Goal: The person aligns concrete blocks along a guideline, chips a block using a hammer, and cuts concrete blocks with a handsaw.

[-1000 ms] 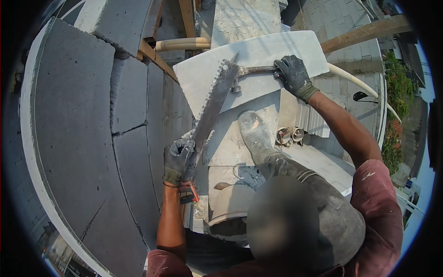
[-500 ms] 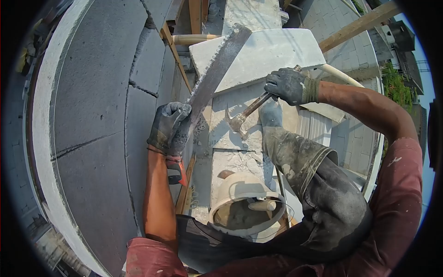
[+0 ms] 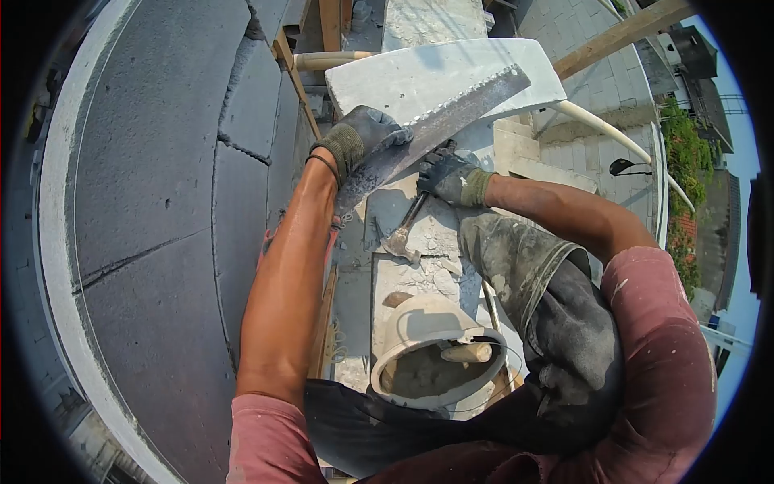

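Observation:
In a dark dusty glove, my left hand (image 3: 367, 139) is closed on the blade of a hand saw (image 3: 463, 113). The toothed edge faces up and away, and the tip overlaps a white block (image 3: 427, 68). Most of the saw's red handle is hidden behind my left forearm. My right hand (image 3: 458, 179), gloved too, is closed around the shaft of a claw hammer (image 3: 402, 242). Its head points down and left, over dusty boards strewn with chips. The hand is close under the blade, near my bent knee.
A grey block wall (image 3: 153, 177) with open joints rises along my left. Below the hammer stands a pale bucket (image 3: 419, 319) holding grey mix and a wooden-handled tool (image 3: 468, 352). A wooden pole (image 3: 621, 36) and a pale pipe (image 3: 609, 129) cross at the upper right.
My left hand has moved up and right, and the saw has tilted over toward the right across the block. My right hand has come left and down with the hammer, closer to the saw.

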`<state>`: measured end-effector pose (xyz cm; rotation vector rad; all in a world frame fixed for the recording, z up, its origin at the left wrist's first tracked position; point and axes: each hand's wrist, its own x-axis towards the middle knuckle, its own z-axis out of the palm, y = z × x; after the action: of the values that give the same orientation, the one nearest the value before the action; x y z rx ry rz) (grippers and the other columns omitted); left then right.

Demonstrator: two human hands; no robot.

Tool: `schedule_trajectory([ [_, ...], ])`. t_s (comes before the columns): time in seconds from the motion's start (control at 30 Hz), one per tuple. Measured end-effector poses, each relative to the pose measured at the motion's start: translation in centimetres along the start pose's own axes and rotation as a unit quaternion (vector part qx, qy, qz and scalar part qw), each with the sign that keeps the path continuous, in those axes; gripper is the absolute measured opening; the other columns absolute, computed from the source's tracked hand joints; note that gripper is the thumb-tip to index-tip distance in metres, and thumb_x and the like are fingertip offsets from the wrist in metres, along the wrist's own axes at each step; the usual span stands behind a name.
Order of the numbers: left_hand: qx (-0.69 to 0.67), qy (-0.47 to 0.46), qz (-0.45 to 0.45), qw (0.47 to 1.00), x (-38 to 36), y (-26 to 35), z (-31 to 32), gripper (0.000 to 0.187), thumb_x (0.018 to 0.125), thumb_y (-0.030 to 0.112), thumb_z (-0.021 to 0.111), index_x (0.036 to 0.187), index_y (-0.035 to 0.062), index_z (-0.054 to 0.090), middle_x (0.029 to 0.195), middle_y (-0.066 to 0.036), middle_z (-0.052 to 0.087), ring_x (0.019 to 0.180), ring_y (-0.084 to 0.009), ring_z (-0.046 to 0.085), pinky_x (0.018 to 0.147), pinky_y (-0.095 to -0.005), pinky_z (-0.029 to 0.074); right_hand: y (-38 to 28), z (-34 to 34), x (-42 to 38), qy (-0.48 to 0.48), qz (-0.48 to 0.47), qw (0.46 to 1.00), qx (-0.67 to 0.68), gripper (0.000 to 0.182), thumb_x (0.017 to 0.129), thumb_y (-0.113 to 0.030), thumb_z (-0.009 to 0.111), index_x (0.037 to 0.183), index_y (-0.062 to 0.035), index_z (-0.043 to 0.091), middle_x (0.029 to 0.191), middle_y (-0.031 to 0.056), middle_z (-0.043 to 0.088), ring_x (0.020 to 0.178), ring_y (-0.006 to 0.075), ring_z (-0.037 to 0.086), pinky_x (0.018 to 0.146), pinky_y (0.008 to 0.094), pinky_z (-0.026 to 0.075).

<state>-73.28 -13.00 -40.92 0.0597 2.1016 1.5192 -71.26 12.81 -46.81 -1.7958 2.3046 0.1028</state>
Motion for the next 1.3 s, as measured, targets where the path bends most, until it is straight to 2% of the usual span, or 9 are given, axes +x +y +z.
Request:
schedule_trajectory([
  [0.13,0.174,-0.037,0.164,0.97,-0.1,4.8,-1.2,0.026,0.09,0.027,0.064,0.08,0.003,0.071,0.073,-0.001,0.065,0.066,-0.0098,0.055,0.062,-0.0262,0.047,-0.5,0.0,0.0,0.018,0.02,1.0,0.0,0.014,0.084,-0.018,0.053,0.085,-0.0122,0.066,0.095,0.0095,0.06,0.097,0.0291,0.056,0.084,0.0442,0.044],
  [0.3,-0.005,-0.05,0.001,0.999,0.7,7.5,-0.7,0.02,0.093,0.012,0.055,0.1,0.0045,0.072,0.089,-0.004,0.07,0.077,-0.0127,0.062,0.076,-0.0279,0.052,-0.7,0.4,-0.3,0.018,0.023,0.999,-0.029,0.016,0.081,-0.016,0.055,0.093,-0.009,0.063,0.094,0.0104,0.057,0.096,0.0292,0.055,0.082,0.0424,0.043],
  [0.43,0.221,-0.095,0.267,0.933,-1.7,10.2,-1.9,0.029,0.097,0.014,0.05,0.119,0.0052,0.066,0.104,-0.012,0.069,0.087,-0.0169,0.068,0.081,-0.0276,0.056,-1.3,0.2,-1.4,0.079,-0.016,0.997,0.017,0.018,0.079,-0.016,0.058,0.095,-0.0077,0.062,0.097,0.012,0.057,0.098,0.0311,0.055,0.083,0.0438,0.044],
  [0.67,-0.076,0.184,0.006,0.98,-3.3,5.8,-0.4,0.043,0.087,0.033,0.065,0.114,-0.0004,0.067,0.097,-0.008,0.067,0.082,-0.0141,0.062,0.073,-0.0261,0.051,-1.1,-1.8,-2.0,0.077,0.06,0.992,0.078,0.021,0.079,-0.016,0.062,0.097,-0.0055,0.059,0.102,0.0154,0.059,0.102,0.0327,0.056,0.087,0.0441,0.045],
  [0.8,-0.125,0.292,-0.061,0.946,-5.1,0.7,0.3,0.035,0.087,0.031,0.066,0.105,0.0018,0.071,0.092,-0.003,0.066,0.08,-0.0122,0.058,0.072,-0.0247,0.045,1.0,-1.3,-3.7,0.283,0.601,0.68,0.309,0.031,0.087,-0.025,0.066,0.112,-0.0086,0.057,0.093,0.0097,0.066,0.075,0.0313,0.064,0.08,0.0415,0.048],
  [0.9,-0.127,0.316,-0.098,0.935,-4.3,-3.2,0.6,0.03,0.088,0.031,0.067,0.1,0.0039,0.072,0.087,0.001,0.064,0.077,-0.0098,0.054,0.07,-0.0244,0.044,9.3,6.1,-7.5,-0.014,0.581,0.807,0.104,0.066,0.086,-0.03,0.068,0.139,-0.0047,0.039,0.105,0.0137,0.065,0.088,0.029,0.066,0.088,0.0399,0.048],
  [1.0,-0.122,0.32,-0.092,0.935,-2.7,-5.0,0.8,0.027,0.088,0.031,0.067,0.092,0.0046,0.072,0.081,0.003,0.061,0.072,-0.0081,0.05,0.065,-0.0242,0.041,13.2,5.9,-5.9,0.104,0.571,0.752,0.312,0.094,0.084,-0.04,0.068,0.146,0.0087,0.018,0.12,0.0242,0.059,0.105,0.0314,0.063,0.097,0.0395,0.044],
  [1.07,-0.098,0.257,-0.101,0.956,-2.2,-4.4,1.8,0.029,0.089,0.032,0.066,0.086,0.0039,0.071,0.077,0.004,0.059,0.071,-0.0087,0.05,0.065,-0.0246,0.041,12.9,3.7,-0.5,0.216,0.787,0.515,0.261,0.103,0.081,-0.052,0.066,0.137,0.021,0.02,0.131,0.0343,0.048,0.119,0.0352,0.056,0.102,0.0403,0.041],
  [1.3,-0.061,0.179,-0.099,0.977,-3.0,-2.6,3.0,0.035,0.09,0.034,0.064,0.081,0.0004,0.067,0.073,0.002,0.059,0.064,-0.0093,0.05,0.059,-0.028,0.043,17.1,7.9,-3.1,0.118,0.671,0.717,0.148,0.074,0.087,-0.058,0.055,0.112,0.0123,0.058,0.097,0.0294,0.068,0.095,0.0392,0.067,0.088,0.0449,0.049],
])
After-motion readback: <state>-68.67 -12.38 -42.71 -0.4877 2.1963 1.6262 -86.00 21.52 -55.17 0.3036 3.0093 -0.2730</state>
